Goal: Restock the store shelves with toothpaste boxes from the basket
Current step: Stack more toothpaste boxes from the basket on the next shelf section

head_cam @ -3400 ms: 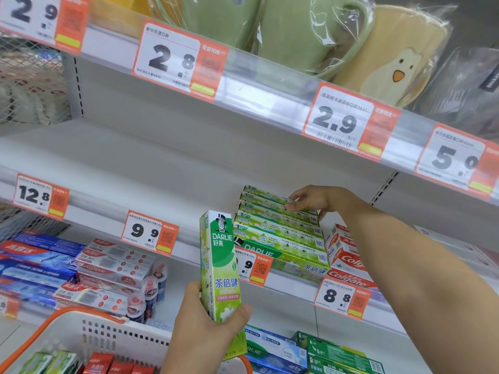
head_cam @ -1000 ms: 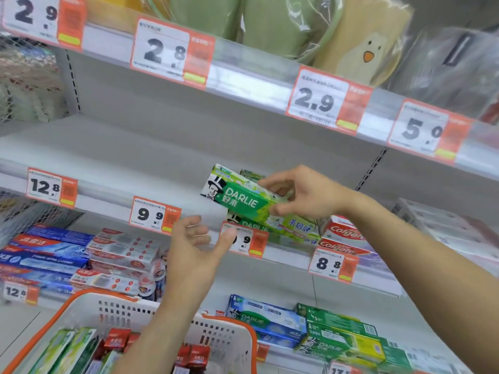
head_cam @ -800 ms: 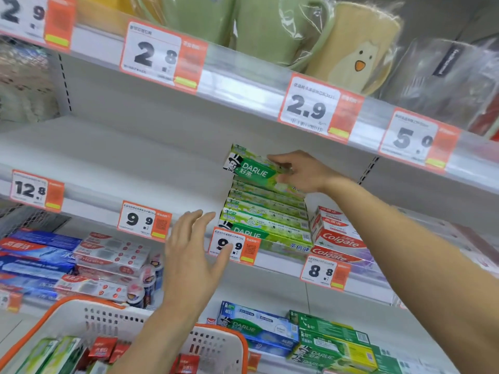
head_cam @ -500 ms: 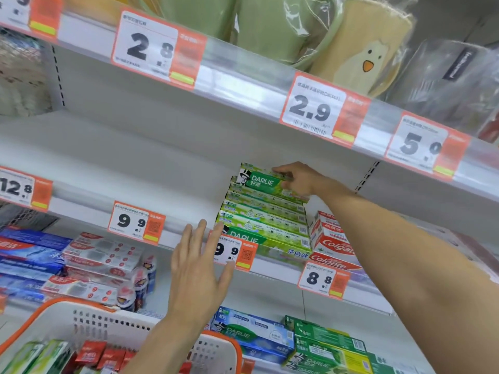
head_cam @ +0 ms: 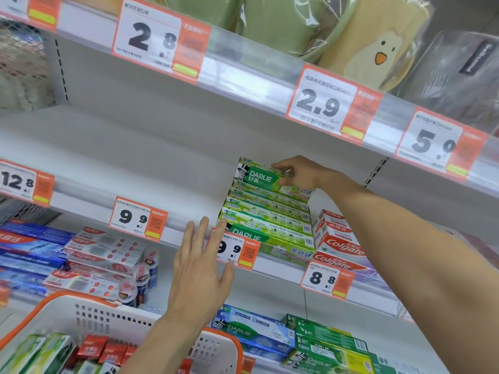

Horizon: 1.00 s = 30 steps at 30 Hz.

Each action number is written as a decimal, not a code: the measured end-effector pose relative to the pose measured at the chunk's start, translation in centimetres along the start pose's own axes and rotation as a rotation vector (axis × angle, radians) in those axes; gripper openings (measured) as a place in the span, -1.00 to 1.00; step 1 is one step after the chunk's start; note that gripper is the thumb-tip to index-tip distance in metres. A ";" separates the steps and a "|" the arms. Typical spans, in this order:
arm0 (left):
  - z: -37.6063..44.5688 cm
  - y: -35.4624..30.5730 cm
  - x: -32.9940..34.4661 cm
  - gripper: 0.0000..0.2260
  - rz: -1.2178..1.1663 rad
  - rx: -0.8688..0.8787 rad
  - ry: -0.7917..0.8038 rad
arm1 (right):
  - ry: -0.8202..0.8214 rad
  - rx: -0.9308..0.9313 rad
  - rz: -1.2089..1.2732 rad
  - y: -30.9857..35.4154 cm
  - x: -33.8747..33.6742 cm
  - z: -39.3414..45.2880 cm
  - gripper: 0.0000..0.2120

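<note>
I read the right hand [head_cam: 299, 171] pinching the green cardboard Darlie toothpaste box [head_cam: 259, 177] atop the shelf stack [head_cam: 266, 217], while the left hand [head_cam: 199, 268] hovers flat, fingers spread, holding nothing.

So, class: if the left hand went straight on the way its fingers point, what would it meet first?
Probably the green stack: the left hand points up toward its near end, though depth is unclear.
</note>
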<state>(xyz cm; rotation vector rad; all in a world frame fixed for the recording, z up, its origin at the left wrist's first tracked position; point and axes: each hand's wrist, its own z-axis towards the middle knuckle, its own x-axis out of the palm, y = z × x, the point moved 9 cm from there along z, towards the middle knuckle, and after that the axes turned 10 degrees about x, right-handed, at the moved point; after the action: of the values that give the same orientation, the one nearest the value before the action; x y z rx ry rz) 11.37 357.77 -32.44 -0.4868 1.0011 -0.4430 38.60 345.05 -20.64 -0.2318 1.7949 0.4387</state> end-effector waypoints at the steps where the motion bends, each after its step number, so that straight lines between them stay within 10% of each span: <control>1: 0.0 0.0 -0.1 -0.29 0.002 -0.001 0.002 | 0.007 0.005 -0.002 0.0 0.0 0.0 -0.42; 11: -0.5 -1.1 -2.1 -0.34 -0.139 0.026 -0.061 | -0.150 -0.020 -0.061 2.2 -0.9 -2.9 -0.41; 16: -1.7 1.1 -4.8 -0.67 -0.169 -0.091 -0.084 | -0.433 -0.356 0.277 11.0 1.1 -13.9 -0.79; 23: -12.6 12.2 -4.3 -0.83 0.057 -0.351 0.283 | 0.032 -0.174 0.551 15.2 23.4 -16.3 -0.92; 30: -30.8 21.4 -1.5 -0.50 0.096 -0.835 0.569 | 0.497 0.204 0.576 13.2 45.4 -18.6 -0.92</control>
<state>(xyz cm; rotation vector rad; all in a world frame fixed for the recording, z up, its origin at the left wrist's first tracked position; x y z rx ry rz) -13.46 370.32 -57.64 -1.0883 1.7578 -0.0442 4.98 352.64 -57.96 0.3633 2.3786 0.6325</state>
